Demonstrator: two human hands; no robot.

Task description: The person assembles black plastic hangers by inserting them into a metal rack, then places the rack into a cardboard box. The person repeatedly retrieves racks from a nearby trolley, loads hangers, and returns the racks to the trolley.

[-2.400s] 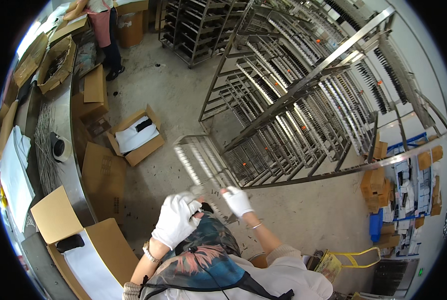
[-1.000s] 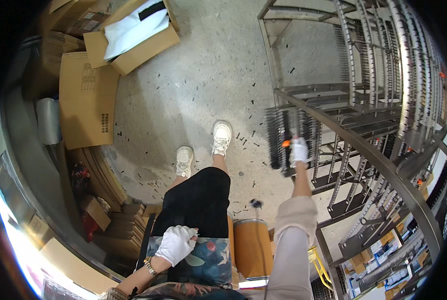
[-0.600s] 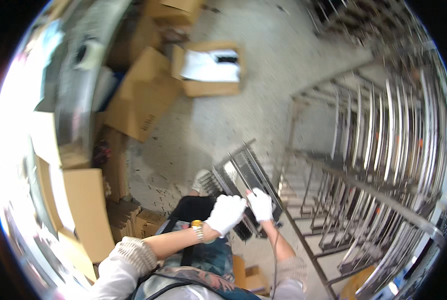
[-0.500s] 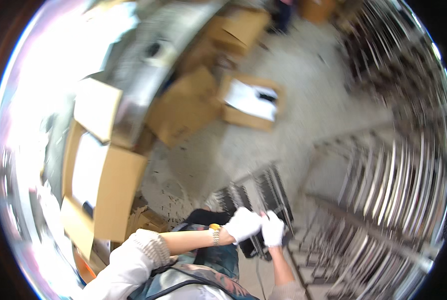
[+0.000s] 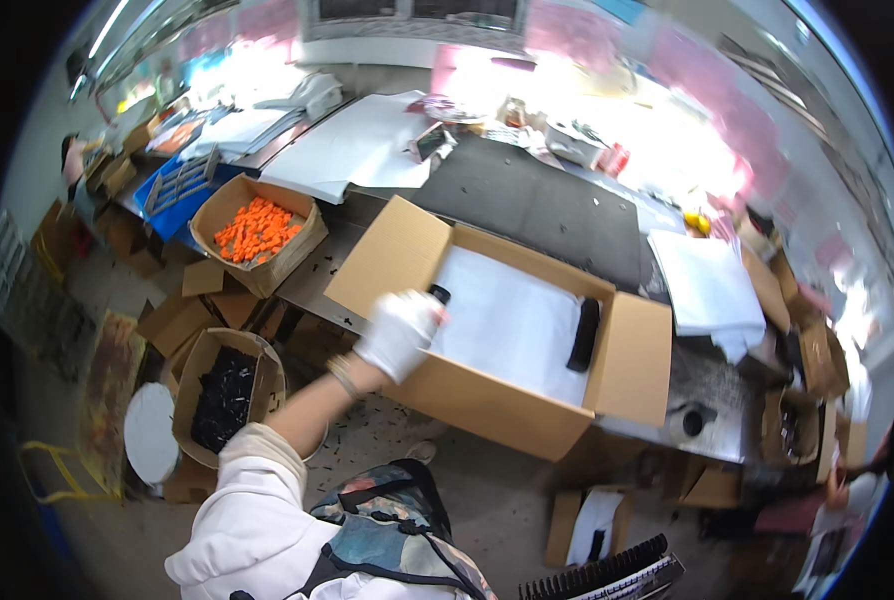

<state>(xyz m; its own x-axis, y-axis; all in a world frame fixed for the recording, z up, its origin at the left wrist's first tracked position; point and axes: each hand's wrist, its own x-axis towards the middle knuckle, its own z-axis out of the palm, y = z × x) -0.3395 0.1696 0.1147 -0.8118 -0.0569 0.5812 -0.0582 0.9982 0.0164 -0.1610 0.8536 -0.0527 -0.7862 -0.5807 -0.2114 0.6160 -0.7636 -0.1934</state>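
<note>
Left hand (image 5: 399, 335), white glove, over near left corner of open carton (image 5: 492, 408), arm reaching in from lower left. Fingers bent, tips at small black piece (image 5: 439, 293) by the carton's left end. Hand blurred; can't tell if it pinches the piece or just touches it. Right hand out of view, state can't be told.

Carton at near edge of tabletop (image 5: 737, 432), side flaps folded outward. White liner (image 5: 507, 318) across the inside; black bundle (image 5: 584, 335) lies on it along the right end, well apart from the hand.

Rack (image 5: 607, 575) with black teeth shows partly at the bottom edge, right of the apron (image 5: 392, 545); whatever supports it is out of frame.

Behind carton: dark mat (image 5: 537, 205). White sheets (image 5: 707, 290) to the right, tape roll (image 5: 694, 420) nearer. Left of carton: box (image 5: 302, 250) of orange clips (image 5: 257, 230), blue bin (image 5: 172, 205) beyond it.

Lower left: tub (image 5: 267, 375) of black bits (image 5: 224, 400), white disc (image 5: 152, 433) just beside it. Small carton (image 5: 562, 530) on floor, white lining and black item inside. Another person (image 5: 792, 515), partly visible, at lower right. Small black bits scattered on floor.
</note>
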